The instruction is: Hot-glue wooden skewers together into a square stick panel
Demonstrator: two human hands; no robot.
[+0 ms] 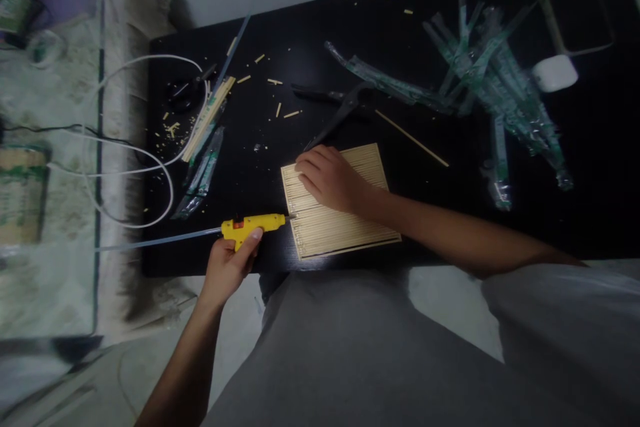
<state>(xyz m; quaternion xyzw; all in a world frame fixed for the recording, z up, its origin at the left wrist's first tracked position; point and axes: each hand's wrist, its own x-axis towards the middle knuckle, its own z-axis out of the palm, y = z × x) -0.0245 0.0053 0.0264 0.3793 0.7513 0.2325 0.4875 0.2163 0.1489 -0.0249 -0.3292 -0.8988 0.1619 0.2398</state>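
The grey top (350, 353) has a short sleeve (560, 307).

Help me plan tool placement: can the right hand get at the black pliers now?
Likely yes: the right hand rests on the stick panel, the pliers lie just beyond, and nothing visible blocks them.
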